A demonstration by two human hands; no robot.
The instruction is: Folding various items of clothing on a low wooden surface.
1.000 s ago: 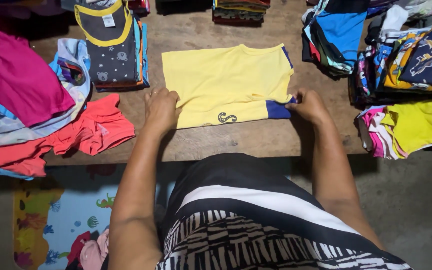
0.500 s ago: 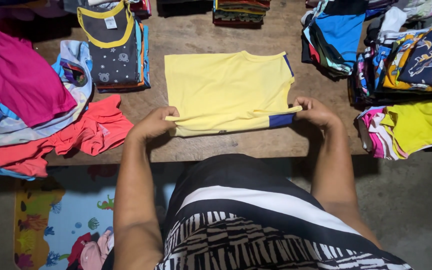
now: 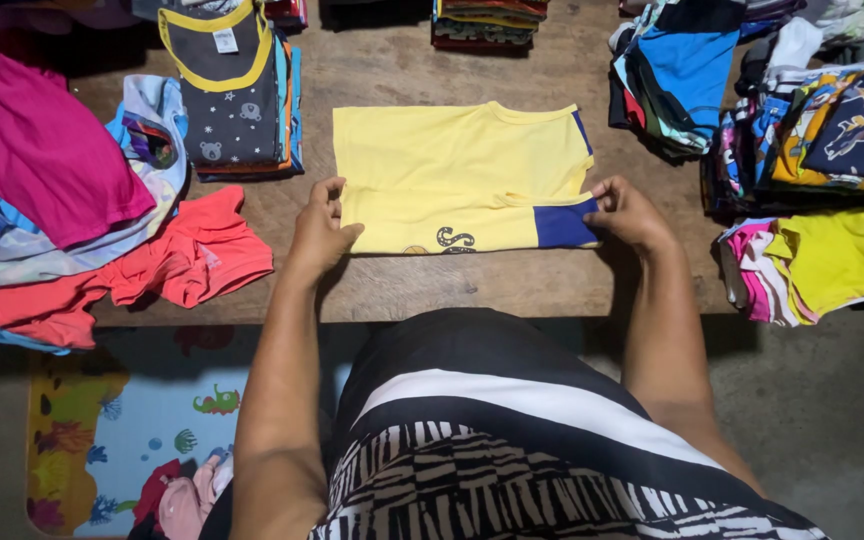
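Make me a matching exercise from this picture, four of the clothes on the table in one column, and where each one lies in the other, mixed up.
Things:
1. yellow shirt
2. coral garment
3. grey star-print top
4. magenta garment

Places:
A. far left, on the loose heap
B. between both hands, table centre
C. beside the left hand, near the table's front edge
D. top of a stack, back left

Pairs: 1-B, 2-C, 3-D, 4-A

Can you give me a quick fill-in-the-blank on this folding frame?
1. Both hands grip a ____ shirt with a blue sleeve band.
2. The left hand holds the shirt's ____ edge.
3. The shirt lies on a ____ table.
4. Left of the left hand lies a ____ garment.

Missing: yellow; left; wooden; coral
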